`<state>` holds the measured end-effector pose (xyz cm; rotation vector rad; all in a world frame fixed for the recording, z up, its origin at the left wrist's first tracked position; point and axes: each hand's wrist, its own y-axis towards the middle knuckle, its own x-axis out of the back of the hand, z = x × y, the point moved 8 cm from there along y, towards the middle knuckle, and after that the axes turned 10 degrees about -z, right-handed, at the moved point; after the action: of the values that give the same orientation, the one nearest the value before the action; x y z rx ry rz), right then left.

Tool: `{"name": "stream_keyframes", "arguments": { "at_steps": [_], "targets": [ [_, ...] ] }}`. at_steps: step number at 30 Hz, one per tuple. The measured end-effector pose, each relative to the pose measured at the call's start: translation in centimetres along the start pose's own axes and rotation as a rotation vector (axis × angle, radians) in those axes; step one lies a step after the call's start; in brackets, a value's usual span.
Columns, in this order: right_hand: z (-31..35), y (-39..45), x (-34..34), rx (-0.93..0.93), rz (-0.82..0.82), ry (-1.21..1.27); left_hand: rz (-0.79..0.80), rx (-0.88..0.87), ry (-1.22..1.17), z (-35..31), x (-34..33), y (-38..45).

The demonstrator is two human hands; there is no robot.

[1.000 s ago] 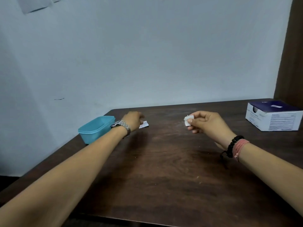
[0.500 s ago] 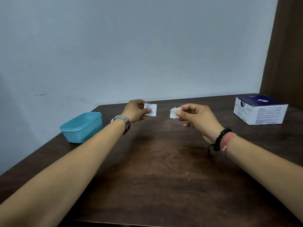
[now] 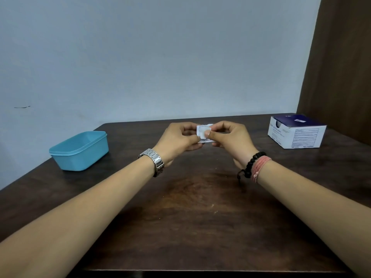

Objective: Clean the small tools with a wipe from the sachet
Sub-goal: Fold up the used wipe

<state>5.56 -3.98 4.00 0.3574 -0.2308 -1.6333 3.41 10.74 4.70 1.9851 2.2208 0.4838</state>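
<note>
Both hands meet above the table. The left hand point(image 3: 178, 137) pinches the sachet point(image 3: 205, 139); the right hand point(image 3: 230, 137) pinches the wipe point(image 3: 203, 133) against it. The wipe looks soft and light, so hold its edge.

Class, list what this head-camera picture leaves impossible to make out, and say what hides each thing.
- Inside of the blue tub: its near wall blocks the bottom, so any tools stay unseen.
- Print on the sachet: too small, partly covered by the left hand and right hand.
- Wipe: not separable from the sachet.
- Label text on the white and navy box: too small.
</note>
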Motion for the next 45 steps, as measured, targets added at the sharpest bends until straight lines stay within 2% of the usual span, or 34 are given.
{"name": "stream_keyframes", "arguments": {
  "at_steps": [4, 11, 17, 22, 25, 30, 34, 38, 43, 45],
  "targets": [
    [0.4, 0.0, 0.2, 0.046, 0.007, -0.029, -0.026, 0.014, -0.022, 0.0, 0.2, -0.2],
    [0.5, -0.2, -0.2, 0.057, 0.045, -0.093, -0.128, -0.042, 0.122, -0.1, 1.0, -0.3],
    [0.6, -0.5, -0.6, 0.017, 0.114, 0.009, -0.127, -0.082, 0.086, -0.7, 1.0, -0.5],
    [0.9, -0.5, -1.2, 0.001, 0.219, 0.059, -0.116, 0.108, -0.222, 0.1, 1.3, -0.3],
    [1.2, -0.8, -1.7, 0.085, 0.319, 0.001, -0.085, 0.258, -0.383, 1.0, 1.3, -0.3],
    [1.8, -0.8, -1.2, 0.202, 0.266, -0.039, -0.006, 0.372, -0.454, 1.7, 0.8, -0.6],
    [1.6, -0.5, -0.7, 0.173, 0.204, -0.018, 0.039, 0.314, -0.381, 1.5, 0.4, -0.7],
    [1.1, -0.1, -0.2, 0.089, 0.143, 0.012, 0.037, 0.180, -0.231, 0.5, 0.5, -0.6],
    [1.0, -0.1, 0.1, 0.069, 0.129, -0.004, -0.060, -0.080, 0.163, -0.8, 0.8, -0.8],
    [1.1, -0.3, 0.0, 0.057, 0.132, 0.021, -0.105, -0.128, 0.214, -1.1, 1.2, -0.7]
  ]
}}
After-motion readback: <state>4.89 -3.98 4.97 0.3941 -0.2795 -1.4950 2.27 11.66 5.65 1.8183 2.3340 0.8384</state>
